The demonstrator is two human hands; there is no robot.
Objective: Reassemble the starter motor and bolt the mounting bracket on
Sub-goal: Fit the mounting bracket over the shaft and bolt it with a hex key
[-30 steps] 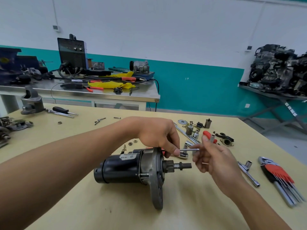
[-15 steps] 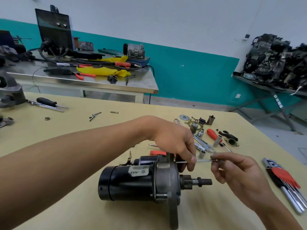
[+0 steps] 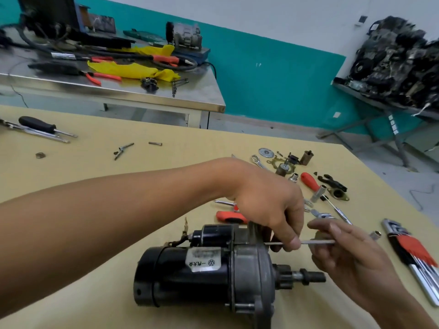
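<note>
The black starter motor (image 3: pixel 180 276) lies on its side on the yellow table (image 3: pixel 95 176), its grey mounting bracket (image 3: pixel 251 269) and pinion shaft (image 3: pixel 306 277) pointing right. A thin hex key (image 3: pixel 316 242) runs level into the top of the bracket. My left hand (image 3: pixel 268 205) reaches over the motor and pinches the key near the bracket. My right hand (image 3: pixel 344 252) grips the key's outer end with curled fingers.
Loose sockets, washers, a red-handled driver (image 3: pixel 310 181) and small parts lie behind my hands. A red hex key set (image 3: pixel 413 252) lies at the right edge. A black-handled screwdriver (image 3: pixel 38 125) lies far left. A steel bench (image 3: pixel 118 89) stands behind.
The view has dropped and closed in on the motor. Both hands stay on the hex key, and the key's tip now sits at the top of the bracket.
</note>
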